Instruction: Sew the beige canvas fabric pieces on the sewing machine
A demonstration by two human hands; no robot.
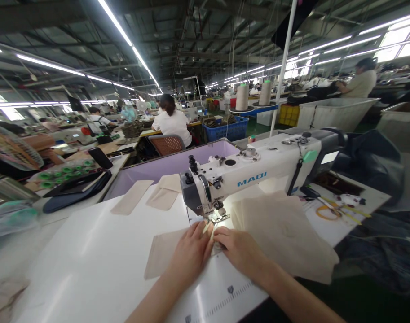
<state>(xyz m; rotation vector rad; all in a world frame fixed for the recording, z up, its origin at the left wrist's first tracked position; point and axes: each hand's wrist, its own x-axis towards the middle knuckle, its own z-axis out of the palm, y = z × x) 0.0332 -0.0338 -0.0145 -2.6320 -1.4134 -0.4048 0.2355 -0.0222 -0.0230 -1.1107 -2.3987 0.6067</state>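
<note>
A white sewing machine stands on the white table. Just in front of its presser foot, both hands rest close together on beige fabric. My left hand lies over a beige piece, its fingers together near the needle area. My right hand has its fingers bent and pressed together on the fabric edge beside it; what lies beneath the fingertips is mostly hidden. A larger beige cloth spreads to the right, under the machine arm. Two more beige pieces lie behind, at the left.
A purple-lined bin stands behind the table. Scissors and a yellow tape lie at the right. A dark folder and green-ended spools are at the left. One person sits ahead, near a blue basket.
</note>
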